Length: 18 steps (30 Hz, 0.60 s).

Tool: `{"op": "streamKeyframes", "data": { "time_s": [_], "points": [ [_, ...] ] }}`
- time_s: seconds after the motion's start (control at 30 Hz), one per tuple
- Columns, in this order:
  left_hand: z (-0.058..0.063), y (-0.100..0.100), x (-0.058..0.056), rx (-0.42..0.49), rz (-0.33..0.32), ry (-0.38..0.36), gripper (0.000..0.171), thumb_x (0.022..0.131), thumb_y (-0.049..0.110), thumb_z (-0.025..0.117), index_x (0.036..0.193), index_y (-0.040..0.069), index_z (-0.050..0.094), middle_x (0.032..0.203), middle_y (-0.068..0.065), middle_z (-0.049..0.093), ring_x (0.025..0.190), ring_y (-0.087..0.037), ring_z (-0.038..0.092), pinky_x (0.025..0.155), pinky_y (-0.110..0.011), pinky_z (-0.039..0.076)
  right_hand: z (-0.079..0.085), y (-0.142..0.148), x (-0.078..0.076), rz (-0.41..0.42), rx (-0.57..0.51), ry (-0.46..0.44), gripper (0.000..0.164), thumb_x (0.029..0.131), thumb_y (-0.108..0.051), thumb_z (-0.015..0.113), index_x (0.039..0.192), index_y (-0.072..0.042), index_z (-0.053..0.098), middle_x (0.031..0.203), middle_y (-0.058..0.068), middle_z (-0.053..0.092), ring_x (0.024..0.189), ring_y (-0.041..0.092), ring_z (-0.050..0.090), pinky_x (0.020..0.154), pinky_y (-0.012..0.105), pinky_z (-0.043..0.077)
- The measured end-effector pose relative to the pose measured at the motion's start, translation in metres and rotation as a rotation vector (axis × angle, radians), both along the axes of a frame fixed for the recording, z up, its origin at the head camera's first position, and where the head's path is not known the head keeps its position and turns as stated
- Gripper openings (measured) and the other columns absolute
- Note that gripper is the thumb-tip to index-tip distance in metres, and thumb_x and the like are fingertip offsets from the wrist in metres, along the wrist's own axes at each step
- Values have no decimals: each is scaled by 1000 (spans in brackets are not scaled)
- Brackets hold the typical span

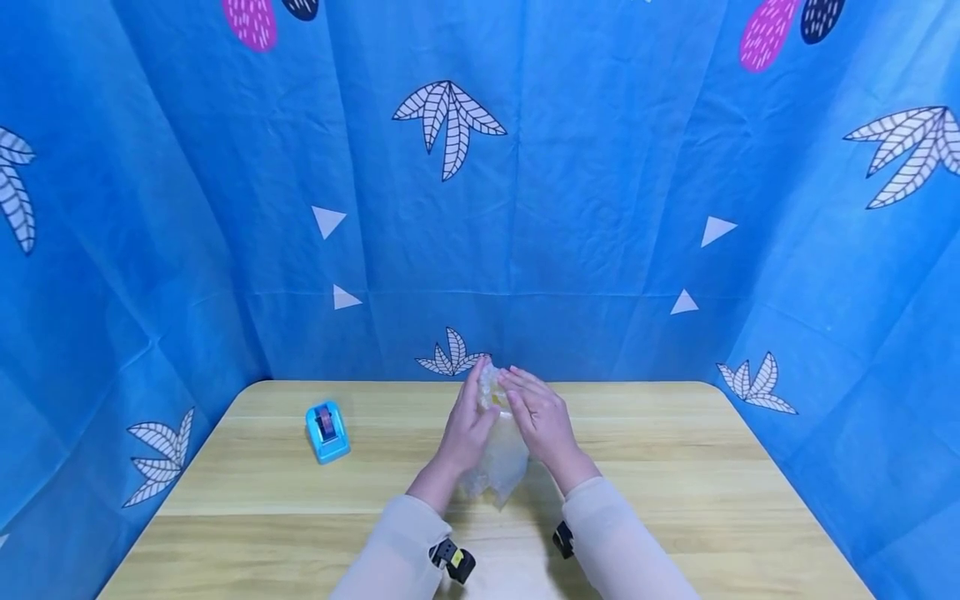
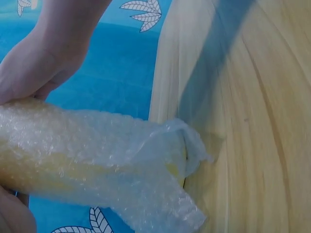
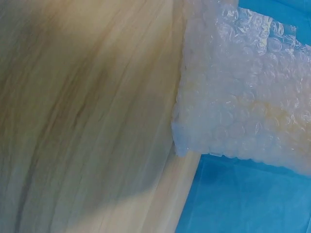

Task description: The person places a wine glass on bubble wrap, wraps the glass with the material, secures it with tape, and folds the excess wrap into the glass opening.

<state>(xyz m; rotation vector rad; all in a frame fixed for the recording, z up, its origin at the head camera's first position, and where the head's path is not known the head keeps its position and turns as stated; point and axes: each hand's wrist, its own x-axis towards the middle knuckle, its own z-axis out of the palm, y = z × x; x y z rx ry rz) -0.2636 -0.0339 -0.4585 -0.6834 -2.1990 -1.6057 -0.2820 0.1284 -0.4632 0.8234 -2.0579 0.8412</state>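
A bundle in clear bubble wrap (image 1: 504, 458) is held upright between both hands above the table, its loose lower edges hanging. Something yellowish shows through the bubble wrap (image 2: 121, 160) in the left wrist view; its kind is hidden. My left hand (image 1: 467, 429) grips the upper left side, thumb toward me. My right hand (image 1: 540, 417) holds the upper right side, its fingers lying over the top end. Ragged flaps stick out at the far end in the left wrist view. In the right wrist view only the bubble wrap (image 3: 233, 97) shows, without the hand.
A blue tape dispenser (image 1: 327, 432) with a roll of tape stands on the left of the wooden table (image 1: 675, 483). A blue patterned curtain (image 1: 585, 208) encloses the table at the back and both sides. Dark wrist cameras (image 1: 453, 560) sit under the sleeves.
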Motion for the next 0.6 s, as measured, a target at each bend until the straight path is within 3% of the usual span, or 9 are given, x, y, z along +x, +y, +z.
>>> {"op": "streamKeyframes", "data": {
  "time_s": [0.1, 0.27, 0.43, 0.6],
  "points": [
    [0, -3, 0, -15, -25, 24, 76, 94, 10, 53, 160, 14, 16, 164, -11, 23, 148, -31, 27, 119, -54, 23, -1, -1, 0, -12, -5, 3, 46, 109, -34, 39, 124, -2, 69, 127, 12, 67, 124, 31, 59, 104, 48, 46],
    [-2, -5, 1, -104, -24, 73, 71, 98, 15, 52, 160, 12, 17, 164, -8, 22, 148, -30, 27, 119, -52, 23, -4, -3, 7, -27, -24, -50, 45, 108, -30, 41, 135, 0, 60, 139, 16, 58, 131, 34, 52, 108, 50, 42],
    [-4, -12, 2, -300, 29, 177, 63, 103, 22, 48, 159, 7, 21, 163, -9, 25, 149, -29, 26, 119, -50, 24, -4, -3, 12, -44, -9, -109, 49, 109, -31, 39, 146, 0, 47, 150, 17, 47, 137, 35, 45, 113, 49, 36],
    [0, -19, 2, -501, 68, 306, 57, 106, 28, 43, 156, 5, 29, 162, -8, 29, 149, -25, 25, 120, -47, 25, -4, -3, 10, -51, -8, -95, 50, 110, -33, 36, 144, 1, 49, 148, 18, 49, 135, 36, 47, 111, 50, 38]
  ]
}}
